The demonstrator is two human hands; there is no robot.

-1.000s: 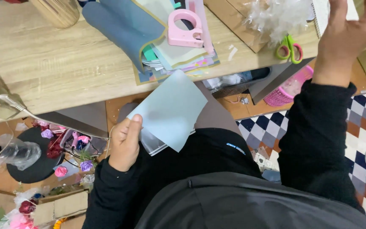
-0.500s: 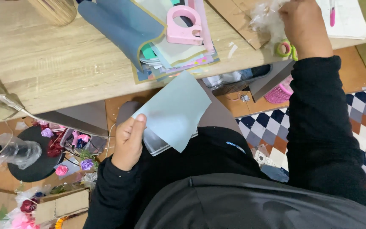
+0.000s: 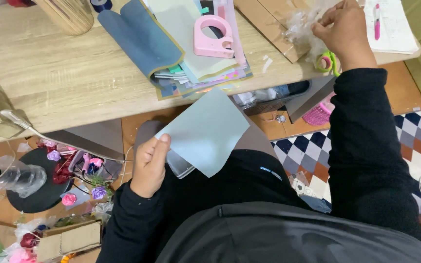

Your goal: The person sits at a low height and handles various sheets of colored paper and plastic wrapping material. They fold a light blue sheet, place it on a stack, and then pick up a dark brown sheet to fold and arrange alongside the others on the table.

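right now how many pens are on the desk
1: a pink pen lies on the white paper at the desk's far right, beside the right hand. Clutter may hide others.

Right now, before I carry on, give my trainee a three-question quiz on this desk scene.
1. True or false: the left hand holds a pale blue square paper sheet.
2. What is the right hand touching? A) crinkled clear plastic wrap B) pink plastic tape dispenser C) pink pen
3. Fill in: the tape dispenser rests on a stack of coloured ____.

Key: 1 true; 2 A; 3 paper.
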